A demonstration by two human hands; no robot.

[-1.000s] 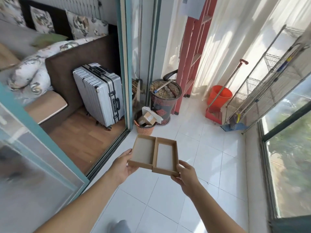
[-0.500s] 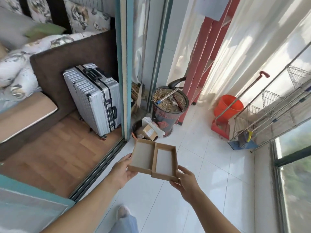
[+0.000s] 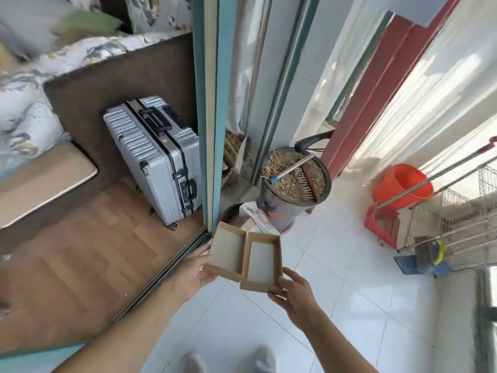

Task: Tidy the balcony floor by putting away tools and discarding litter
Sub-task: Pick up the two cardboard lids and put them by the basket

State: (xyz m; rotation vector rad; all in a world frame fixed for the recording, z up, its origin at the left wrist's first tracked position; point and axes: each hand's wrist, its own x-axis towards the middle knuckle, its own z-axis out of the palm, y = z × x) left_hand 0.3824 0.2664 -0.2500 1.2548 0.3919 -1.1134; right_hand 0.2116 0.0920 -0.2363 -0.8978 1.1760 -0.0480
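Observation:
An open, empty brown cardboard box (image 3: 243, 258), its two shallow halves side by side, is held flat above the white tiles. My left hand (image 3: 195, 270) grips its left edge and my right hand (image 3: 293, 293) grips its near right corner. Just beyond the box a small wicker basket (image 3: 230, 213) on the floor holds other boxes and packaging (image 3: 255, 218). Behind it stands a dark plant pot (image 3: 293, 192) full of dry soil, with a small rake (image 3: 301, 172) lying on top.
A teal sliding door frame (image 3: 208, 130) stands at the left, with a silver suitcase (image 3: 158, 160) on wood floor behind it. An orange bucket (image 3: 403, 185), a mop, a wire rack (image 3: 457, 219) and a blue dustpan (image 3: 422, 265) crowd the right. A red ladder (image 3: 376, 84) leans at the back.
I have stepped forward, so the basket, pot and door frame are closer. The box stays held in both hands, now nearer the basket.

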